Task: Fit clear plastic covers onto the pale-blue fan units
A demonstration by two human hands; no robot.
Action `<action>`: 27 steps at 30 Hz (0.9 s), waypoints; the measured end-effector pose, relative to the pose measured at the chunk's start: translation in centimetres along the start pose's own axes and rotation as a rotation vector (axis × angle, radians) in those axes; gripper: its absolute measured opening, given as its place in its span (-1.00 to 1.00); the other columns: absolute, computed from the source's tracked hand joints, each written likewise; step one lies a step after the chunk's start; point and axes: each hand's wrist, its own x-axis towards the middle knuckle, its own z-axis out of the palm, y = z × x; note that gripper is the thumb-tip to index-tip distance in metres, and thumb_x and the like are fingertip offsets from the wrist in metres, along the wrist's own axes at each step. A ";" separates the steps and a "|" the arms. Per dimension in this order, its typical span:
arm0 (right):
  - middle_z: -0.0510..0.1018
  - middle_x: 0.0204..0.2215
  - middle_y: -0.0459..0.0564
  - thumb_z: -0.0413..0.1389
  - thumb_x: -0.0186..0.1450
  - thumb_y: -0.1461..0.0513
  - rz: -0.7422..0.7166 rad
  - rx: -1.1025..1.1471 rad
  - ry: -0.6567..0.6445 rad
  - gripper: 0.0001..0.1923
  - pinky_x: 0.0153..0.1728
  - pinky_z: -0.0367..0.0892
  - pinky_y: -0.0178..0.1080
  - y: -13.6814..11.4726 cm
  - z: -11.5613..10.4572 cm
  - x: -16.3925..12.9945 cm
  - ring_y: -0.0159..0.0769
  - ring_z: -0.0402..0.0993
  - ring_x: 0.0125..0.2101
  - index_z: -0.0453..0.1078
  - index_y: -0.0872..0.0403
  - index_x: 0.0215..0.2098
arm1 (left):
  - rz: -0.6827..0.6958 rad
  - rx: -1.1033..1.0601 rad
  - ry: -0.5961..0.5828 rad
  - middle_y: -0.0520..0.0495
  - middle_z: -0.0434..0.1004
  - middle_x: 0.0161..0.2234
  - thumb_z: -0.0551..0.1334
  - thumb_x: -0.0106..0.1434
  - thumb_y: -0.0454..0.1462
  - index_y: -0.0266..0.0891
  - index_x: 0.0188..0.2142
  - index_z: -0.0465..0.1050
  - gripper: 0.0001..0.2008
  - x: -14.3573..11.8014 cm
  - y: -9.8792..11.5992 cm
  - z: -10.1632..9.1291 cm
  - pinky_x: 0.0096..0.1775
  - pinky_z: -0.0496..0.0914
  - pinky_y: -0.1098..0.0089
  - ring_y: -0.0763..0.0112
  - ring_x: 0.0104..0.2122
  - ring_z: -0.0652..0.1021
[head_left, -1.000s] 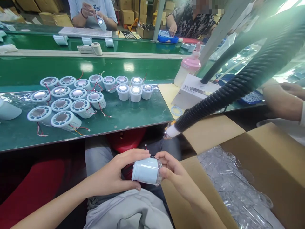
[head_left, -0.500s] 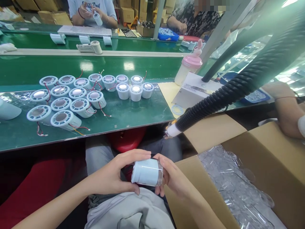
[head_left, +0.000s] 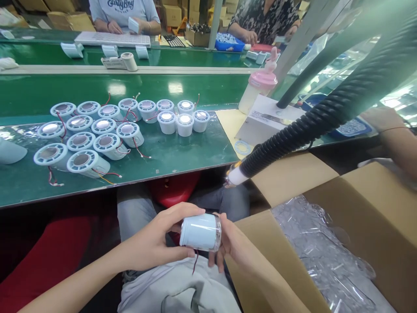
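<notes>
Over my lap I hold a pale blue cylindrical part (head_left: 199, 231) on its side, with a clear cap on its right end and a thin red wire hanging below it. My left hand (head_left: 153, 240) wraps its left end from behind and beneath. My right hand (head_left: 232, 243) grips the capped end. On the green bench (head_left: 182, 152) lie several more pale blue round parts (head_left: 87, 163) with red wires, some standing face up in rows (head_left: 185, 124).
An open cardboard box (head_left: 368, 204) lined with clear plastic trays sits at my right. A black ribbed hose with a white nozzle (head_left: 236, 176) hangs above my hands. A pink-lidded bottle (head_left: 257, 89) and a white box stand behind. Other people work across the belt and at right.
The part has been turned in my hands: its red wire, up at the top a second ago, now hangs beneath. My right hand slid further under the capped end.
</notes>
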 end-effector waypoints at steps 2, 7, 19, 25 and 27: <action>0.47 -0.04 0.21 -0.13 0.30 -0.17 -0.311 -0.219 0.089 -0.39 -0.40 0.51 -0.25 0.1 -0.4 -0.6 -0.21 0.56 -0.26 0.19 0.06 0.10 | -0.098 -0.105 0.003 -0.11 0.27 0.12 0.31 0.17 -0.29 0.00 0.14 0.20 -0.43 -0.1 0.2 0.1 0.01 0.41 0.26 0.16 0.07 0.40; 0.09 0.29 0.03 0.15 0.27 0.30 -0.951 -0.874 0.005 -0.34 0.18 0.15 -0.03 0.0 -1.5 -1.1 -0.13 0.05 0.25 0.03 -0.21 0.24 | -0.185 -0.260 -0.002 -0.13 0.28 0.12 0.30 0.18 -0.19 0.00 0.16 0.19 -0.43 0.1 0.0 0.3 -0.12 0.47 0.28 0.13 -0.01 0.46; 0.54 -0.13 -0.07 0.36 0.03 0.23 -0.367 -0.095 -0.041 -0.44 -0.20 0.48 -0.24 0.2 -1.2 -1.2 -0.25 0.54 -0.22 0.40 -0.13 0.00 | -0.264 -0.424 -0.064 -0.05 0.37 0.07 0.34 0.13 -0.34 0.07 0.21 0.17 -0.31 0.2 0.2 0.0 -0.06 0.43 0.29 0.27 -0.07 0.50; 0.58 -0.18 -0.06 0.34 0.04 0.20 -0.304 -0.173 0.014 -0.40 -0.29 0.46 -0.27 0.7 -0.7 -0.7 -0.27 0.55 -0.32 0.37 -0.07 0.05 | -0.314 -0.622 -0.098 -0.02 0.48 -0.04 0.36 0.12 -0.30 0.00 0.20 0.19 -0.32 0.9 -1.5 1.3 -0.11 0.41 0.40 0.32 -0.09 0.50; 0.61 -0.21 -0.05 0.25 0.14 0.15 -0.328 -0.265 0.031 -0.48 -0.27 0.46 -0.24 0.5 -1.0 -0.7 -0.24 0.55 -0.29 0.35 -0.05 0.08 | -0.391 -0.608 -0.125 -0.01 0.53 -0.14 0.35 0.12 -0.22 -0.04 0.15 0.25 -0.40 1.2 -2.3 0.7 -0.31 0.43 0.50 0.40 -0.29 0.54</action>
